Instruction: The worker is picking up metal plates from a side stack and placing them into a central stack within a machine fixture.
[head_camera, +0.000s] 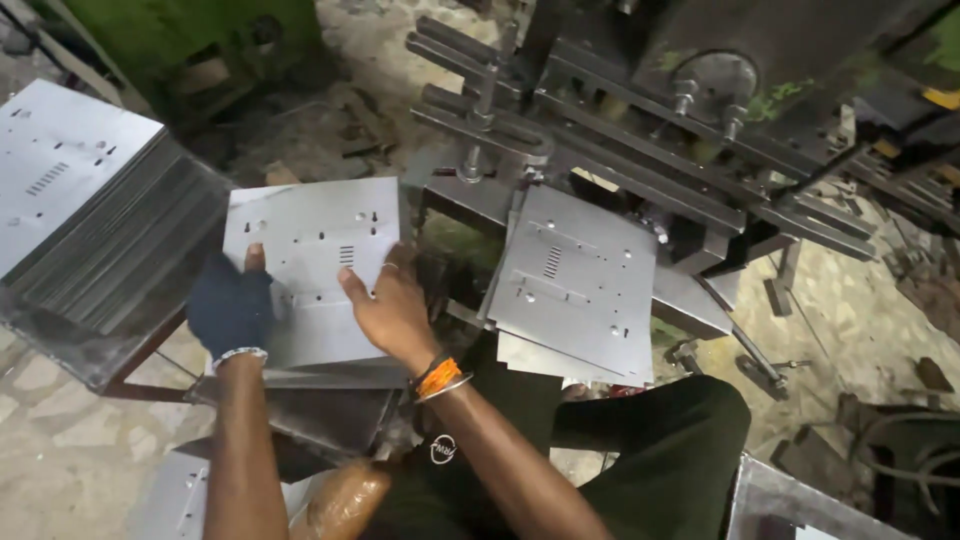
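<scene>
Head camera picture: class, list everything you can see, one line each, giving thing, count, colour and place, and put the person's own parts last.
held sheet: one, grey punched metal, centre left, under both hands
sheet stack: one, grey, far left
press sheets: a few, grey, leaning at the machine
press machine: one, dark grey, top right
floor: pale stone, littered
left hand: dark blue glove, on the held sheet's left edge
right hand: bare, ringed, flat on the held sheet
wristbands: orange, right wrist
</scene>
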